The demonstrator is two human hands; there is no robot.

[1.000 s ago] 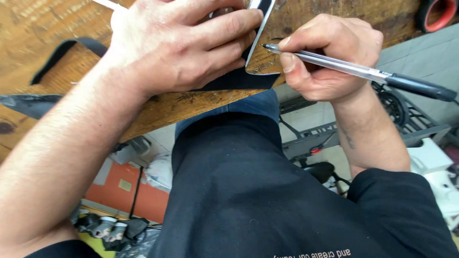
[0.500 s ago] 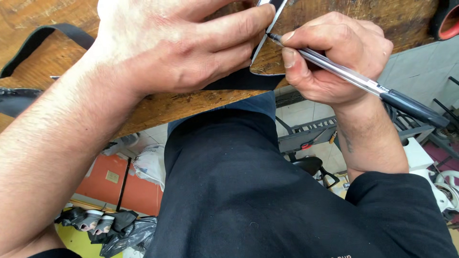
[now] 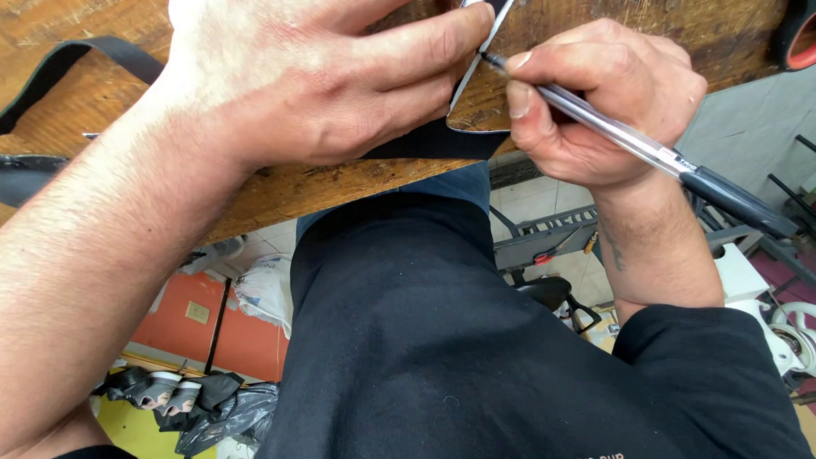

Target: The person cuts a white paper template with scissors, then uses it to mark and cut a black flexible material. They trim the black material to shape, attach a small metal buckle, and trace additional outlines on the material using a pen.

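My left hand [image 3: 314, 76] presses flat on a thin metal template [image 3: 480, 47] and the black leather piece [image 3: 433, 144] under it, at the near edge of the wooden workbench [image 3: 306, 187]. My right hand [image 3: 595, 102] grips a clear ballpoint pen [image 3: 646, 153] with a black cap end. The pen tip touches the template's right edge, just beside my left fingertips. Most of the template and leather is hidden under my left hand.
A black strap [image 3: 68, 64] lies on the bench at the left. A red and black round object [image 3: 799, 34] sits at the top right corner. Below the bench edge are my black shirt, an orange box [image 3: 212, 331], dark bags and metal machine parts [image 3: 552, 238] on the floor.
The pen tip has slid up along the template's edge and my right hand has shifted slightly. My left hand keeps pressing in the same place.
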